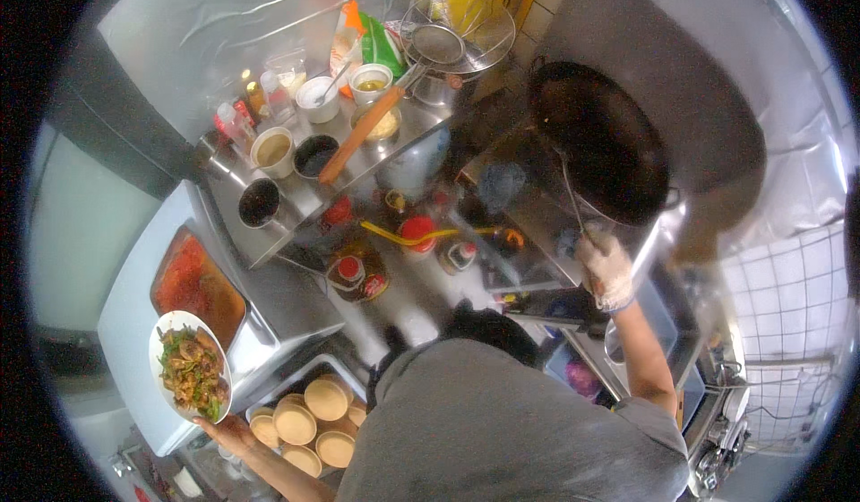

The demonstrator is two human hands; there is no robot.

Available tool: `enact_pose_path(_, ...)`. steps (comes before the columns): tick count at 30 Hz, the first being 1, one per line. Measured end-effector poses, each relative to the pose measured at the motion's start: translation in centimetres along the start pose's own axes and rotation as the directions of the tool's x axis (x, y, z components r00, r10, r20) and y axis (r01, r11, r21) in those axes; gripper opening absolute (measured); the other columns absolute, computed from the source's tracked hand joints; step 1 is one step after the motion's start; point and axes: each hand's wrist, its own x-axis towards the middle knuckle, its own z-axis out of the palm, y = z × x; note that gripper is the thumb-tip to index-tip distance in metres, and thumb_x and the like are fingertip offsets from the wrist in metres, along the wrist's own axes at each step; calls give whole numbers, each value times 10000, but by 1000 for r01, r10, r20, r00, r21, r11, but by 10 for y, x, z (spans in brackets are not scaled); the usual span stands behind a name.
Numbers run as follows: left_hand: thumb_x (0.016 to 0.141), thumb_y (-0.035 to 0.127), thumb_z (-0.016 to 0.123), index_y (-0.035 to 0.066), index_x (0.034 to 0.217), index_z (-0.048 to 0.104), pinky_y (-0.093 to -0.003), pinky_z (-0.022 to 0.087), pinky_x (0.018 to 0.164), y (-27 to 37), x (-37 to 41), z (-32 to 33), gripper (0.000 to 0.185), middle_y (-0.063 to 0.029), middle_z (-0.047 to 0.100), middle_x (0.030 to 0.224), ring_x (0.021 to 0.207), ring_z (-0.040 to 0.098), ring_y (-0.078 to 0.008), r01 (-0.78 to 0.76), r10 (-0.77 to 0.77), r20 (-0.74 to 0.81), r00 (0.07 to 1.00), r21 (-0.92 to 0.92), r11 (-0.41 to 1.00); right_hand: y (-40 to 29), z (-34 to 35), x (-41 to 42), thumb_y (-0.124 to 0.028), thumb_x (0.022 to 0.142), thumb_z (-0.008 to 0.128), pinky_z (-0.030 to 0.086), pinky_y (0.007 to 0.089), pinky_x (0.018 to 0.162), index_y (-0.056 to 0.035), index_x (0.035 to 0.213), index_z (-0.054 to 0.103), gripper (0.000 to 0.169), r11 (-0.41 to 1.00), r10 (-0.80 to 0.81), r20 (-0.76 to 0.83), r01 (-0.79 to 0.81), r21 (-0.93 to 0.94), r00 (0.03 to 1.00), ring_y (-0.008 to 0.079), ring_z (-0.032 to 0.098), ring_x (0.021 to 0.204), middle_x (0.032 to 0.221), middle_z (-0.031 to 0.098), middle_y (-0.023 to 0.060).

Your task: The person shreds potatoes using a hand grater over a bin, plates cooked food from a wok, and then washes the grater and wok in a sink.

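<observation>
My left hand (228,435) is bare and grips the near rim of a white oval dish (156,367). Stir-fried food with green vegetables (191,371) fills it. Behind the dish, partly covered by it, a rectangular opening in a white surface shows red and orange contents (201,284). On the other side, my right hand (606,270) wears a pale knit glove and is closed around the handle of a long metal cooking utensil (572,189). Its far end reaches the rim of a large dark wok (598,139). Whatever head the utensil has is hard to make out.
A steel shelf (295,213) carries seasoning pots, bottles and a wooden-handled strainer (366,132). Below stand an oil jug (356,277) and a red-lidded jar (418,233). Several round paper-brown containers (328,398) fill a bin near my left arm. A metal splash guard (705,99) curves behind the wok.
</observation>
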Motion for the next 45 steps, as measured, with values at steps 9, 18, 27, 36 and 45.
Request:
enact_pose_path(9, 882, 454, 563, 36, 1370, 333, -327, 456, 950, 2, 3, 49, 682, -115, 437, 1352, 1208, 469, -220, 236, -228, 62, 972, -190, 953, -36, -16, -5, -127, 728, 615, 543, 378, 605, -198, 1017, 584, 299, 984, -117, 65, 124, -126, 991, 312, 634, 751, 1125, 590, 148)
enact_pose_path(18, 924, 424, 506, 65, 1339, 373, -411, 403, 993, -24, -16, 138, 564, -103, 468, 1319, 1203, 460, -246, 402, -269, 507, 819, -173, 899, -39, -32, 11, -112, 715, 629, 543, 387, 623, -173, 988, 586, 284, 988, -119, 88, 127, -83, 989, 335, 631, 794, 1105, 596, 150)
enact_pose_path(27, 929, 301, 536, 28, 1302, 392, -411, 431, 966, -74, -60, 216, 484, -112, 507, 1257, 1157, 496, -254, 566, -350, 712, 609, -81, 820, 1, -58, 35, 12, 671, 684, 540, 372, 708, -114, 951, 620, 315, 966, -104, -80, 120, 229, 991, 325, 632, 905, 1019, 635, 153)
enact_pose_path(36, 918, 235, 566, 37, 1213, 447, -414, 496, 889, -130, -106, 276, 375, -110, 548, 1182, 1085, 546, -251, 645, -488, 720, 493, 74, 760, 96, -24, 61, -42, 820, 622, 483, 281, 749, -12, 885, 617, 72, 541, 594, 85, -475, 694, 800, 140, 595, 833, 862, 637, 91)
enact_pose_path(45, 913, 210, 568, 36, 1212, 457, -414, 509, 866, -247, -167, 340, 363, -112, 556, 1177, 1032, 579, -260, 795, -616, 743, 263, 195, 575, 167, 63, 128, -143, 810, 649, 493, 281, 745, -50, 925, 636, 149, 694, 569, -16, -470, 545, 822, 175, 627, 802, 886, 665, 91)
